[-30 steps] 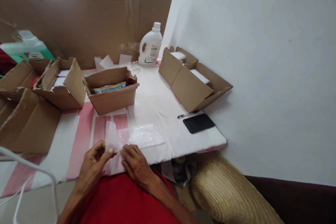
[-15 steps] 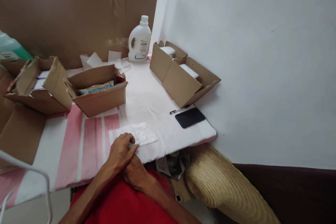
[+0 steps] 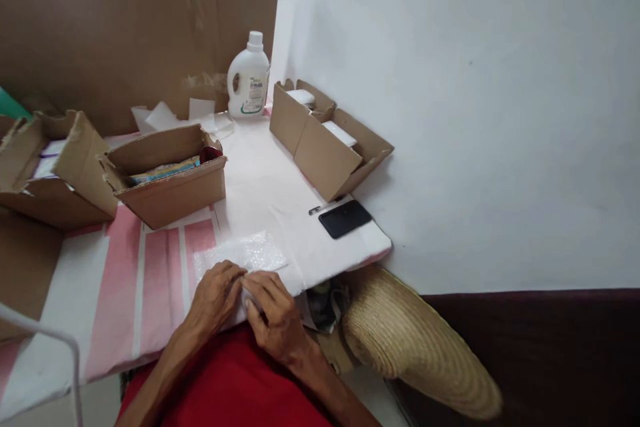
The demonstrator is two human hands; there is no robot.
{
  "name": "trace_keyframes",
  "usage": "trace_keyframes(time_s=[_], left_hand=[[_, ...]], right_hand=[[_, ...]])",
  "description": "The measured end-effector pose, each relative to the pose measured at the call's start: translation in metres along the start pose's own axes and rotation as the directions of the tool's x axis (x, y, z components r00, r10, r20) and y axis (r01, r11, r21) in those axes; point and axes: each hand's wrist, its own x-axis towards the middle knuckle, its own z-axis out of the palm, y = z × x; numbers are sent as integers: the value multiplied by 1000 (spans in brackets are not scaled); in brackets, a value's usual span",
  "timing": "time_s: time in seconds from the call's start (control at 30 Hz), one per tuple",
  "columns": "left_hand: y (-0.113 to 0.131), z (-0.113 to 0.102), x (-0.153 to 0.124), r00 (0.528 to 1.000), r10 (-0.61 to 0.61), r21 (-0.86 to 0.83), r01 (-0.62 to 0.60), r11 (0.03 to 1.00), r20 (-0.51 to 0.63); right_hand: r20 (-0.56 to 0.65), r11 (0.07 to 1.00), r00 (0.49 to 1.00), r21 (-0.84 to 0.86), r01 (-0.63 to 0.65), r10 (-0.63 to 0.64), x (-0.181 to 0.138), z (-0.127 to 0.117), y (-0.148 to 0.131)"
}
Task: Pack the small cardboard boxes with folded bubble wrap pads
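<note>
At the near edge of the worktop (image 3: 250, 193), we've got the left hand (image 3: 215, 290) and right hand (image 3: 273, 310) together, fingers curled, tips meeting. What's between them is hidden, so we can't tell if either is grasping anything. Bubble wrap (image 3: 265, 250) lies flat just beyond the fingers, long axis running roughly left to right, across our reach. Left hand looks nearer: it covers part of the near edge from our view; contact unconfirmed. Farther right, near the worktop corner: black smartphone (image 3: 345, 219), lying flat. Past the wrap, to the left: cardboard bin (image 3: 175, 199) with coloured packets (image 3: 167, 171) inside. To the right, by the wall (image 3: 500, 113): two-section cardboard box (image 3: 323, 157) with white packs (image 3: 340, 133). Behind the bin, translucent white sheets (image 3: 163, 117); beside them a white handled jug (image 3: 250, 83), upright. Backing it all: tall cardboard panel (image 3: 125, 47).
</note>
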Motion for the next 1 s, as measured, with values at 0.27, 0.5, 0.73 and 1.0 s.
trace_keyframes(time_s=[0.27,0.5,0.73,1.0], left_hand=[[-12,-19,-27,960,-91,-2,94,996,-264],[-20,-36,-41,780,-594,-123,581,805,-197],[27,-18,-13,870,-465,-577,297,761,-165],[57,24,55,962,-240,-247,204,947,-128]], right_hand=[[97,983,993,-175,-55,72,-4,22,18],[104,975,995,-221,12,12,-8,21,20],[5,993,1000,-116,-23,24,-11,24,25],[-70,980,990,163,-114,126,-16,19,30]])
